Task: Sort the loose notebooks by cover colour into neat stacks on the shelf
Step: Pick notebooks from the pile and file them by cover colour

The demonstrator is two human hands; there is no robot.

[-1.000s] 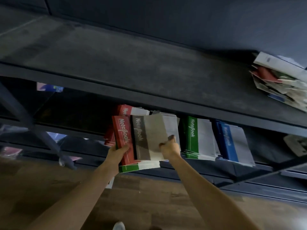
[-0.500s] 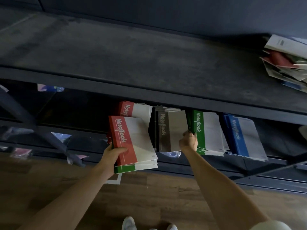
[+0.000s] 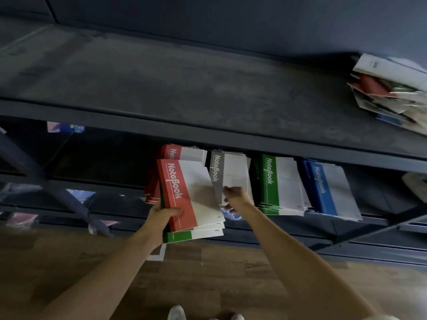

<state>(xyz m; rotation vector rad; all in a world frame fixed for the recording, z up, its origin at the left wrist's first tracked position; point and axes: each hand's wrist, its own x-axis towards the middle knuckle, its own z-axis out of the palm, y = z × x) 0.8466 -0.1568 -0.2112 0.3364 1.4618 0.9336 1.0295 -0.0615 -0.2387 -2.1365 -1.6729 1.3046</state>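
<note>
Red-topped notebook bundle (image 3: 191, 197) clamped by fingers (image 3: 175, 212) of left hand (image 3: 159, 218), just left of the grey stack (image 3: 233, 172) on the shelf (image 3: 381, 204). Right hand (image 3: 238, 197) curled at that stack's front edge, can't tell if gripping. Green stack (image 3: 282, 185) just right of it.

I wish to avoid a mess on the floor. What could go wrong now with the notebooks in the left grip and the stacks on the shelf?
1. The left grip holds the fanned bundle by one edge only; the green notebook at the bottom may slip out and fall.
2. The right grip is at the grey stack, whose sheets look uneven; a nudge might skew it towards the green stack.
</note>
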